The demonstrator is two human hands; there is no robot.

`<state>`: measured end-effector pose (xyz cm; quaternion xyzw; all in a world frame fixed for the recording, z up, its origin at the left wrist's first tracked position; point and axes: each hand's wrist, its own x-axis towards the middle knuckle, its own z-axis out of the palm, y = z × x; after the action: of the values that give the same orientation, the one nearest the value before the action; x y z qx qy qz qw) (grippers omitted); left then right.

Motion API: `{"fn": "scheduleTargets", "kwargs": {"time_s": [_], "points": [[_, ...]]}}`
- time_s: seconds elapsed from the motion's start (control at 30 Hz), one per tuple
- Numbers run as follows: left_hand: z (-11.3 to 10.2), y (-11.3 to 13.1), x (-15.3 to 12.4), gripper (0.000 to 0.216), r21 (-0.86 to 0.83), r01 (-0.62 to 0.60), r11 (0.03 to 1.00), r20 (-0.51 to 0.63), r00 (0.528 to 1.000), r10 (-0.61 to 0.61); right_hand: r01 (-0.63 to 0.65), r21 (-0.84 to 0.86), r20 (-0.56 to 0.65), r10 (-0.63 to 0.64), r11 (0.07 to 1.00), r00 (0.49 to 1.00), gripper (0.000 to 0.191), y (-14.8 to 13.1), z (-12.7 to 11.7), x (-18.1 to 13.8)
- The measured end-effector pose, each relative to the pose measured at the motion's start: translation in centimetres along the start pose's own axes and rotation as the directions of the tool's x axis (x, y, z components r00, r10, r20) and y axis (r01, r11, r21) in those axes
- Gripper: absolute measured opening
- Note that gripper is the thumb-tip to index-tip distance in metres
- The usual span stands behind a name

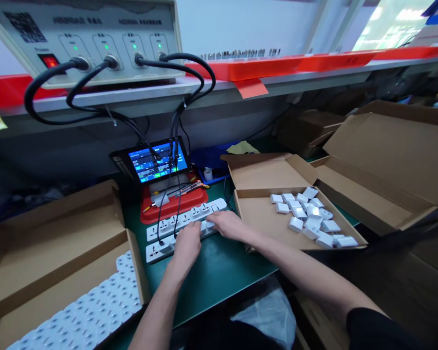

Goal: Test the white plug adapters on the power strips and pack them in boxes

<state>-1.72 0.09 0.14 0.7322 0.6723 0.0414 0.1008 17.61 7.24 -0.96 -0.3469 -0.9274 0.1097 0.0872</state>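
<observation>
Two white power strips [186, 218] lie side by side on the green bench. At the front power strip [153, 253], my left hand [189, 241] is closed near the middle, and what its fingers hold is hidden. My right hand [229, 224] is closed over the strip's right part, fingers bent down, their contents hidden too. A bit of white shows between the two hands. Left of them, a white charger [165, 247] sits in the front strip with a black cable [160, 214] running into it. A second black cable comes down beside my left hand.
An open cardboard box [259, 206] on the right holds several loose white chargers [314, 216]. Another box [131, 272] at left holds rows of white chargers [95, 306]. Behind the strips stand a red tray [146, 214] and lit screen [158, 160]. A cabled tester [95, 24] sits above.
</observation>
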Motion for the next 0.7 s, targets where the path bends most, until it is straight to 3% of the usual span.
{"fn": "scheduleTargets", "kwargs": {"time_s": [0.17,0.27,0.37,0.47,0.53,0.63,0.7], "points": [[0.0,0.2,-0.9,0.031,-0.041,-0.039,0.998,-0.028,0.999,0.037,0.028,0.013,-0.001,-0.028,1.000,1.000,0.026,-0.6,-1.0,0.4],[-0.8,-0.9,-3.7,0.030,-0.137,-0.100,0.986,-0.207,0.976,0.071,0.099,0.073,-0.092,-0.092,0.992,0.991,0.029,-2.1,-1.2,1.4],[-1.9,-3.6,-7.0,0.024,-0.238,-0.032,0.971,-0.459,0.884,-0.083,0.180,0.172,-0.182,-0.149,0.968,0.972,0.030,-4.7,-0.2,3.1],[-2.7,-7.1,-8.7,0.028,-0.361,0.112,0.926,-0.537,0.787,-0.305,0.202,0.228,-0.218,-0.152,0.952,0.964,0.028,-7.5,1.6,5.1],[-2.7,-9.3,-8.6,0.033,-0.411,0.133,0.902,-0.478,0.811,-0.337,0.183,0.258,-0.217,-0.128,0.949,0.968,0.020,-8.9,2.6,6.3],[-2.4,-11.4,-7.6,0.022,-0.402,0.054,0.914,-0.350,0.913,-0.208,0.148,0.349,-0.229,-0.069,0.925,0.971,0.012,-9.7,2.8,7.1],[-2.2,-12.1,-7.0,0.017,-0.384,0.015,0.923,-0.298,0.944,-0.139,0.128,0.422,-0.254,-0.019,0.897,0.967,0.011,-9.0,2.0,6.9]]}}
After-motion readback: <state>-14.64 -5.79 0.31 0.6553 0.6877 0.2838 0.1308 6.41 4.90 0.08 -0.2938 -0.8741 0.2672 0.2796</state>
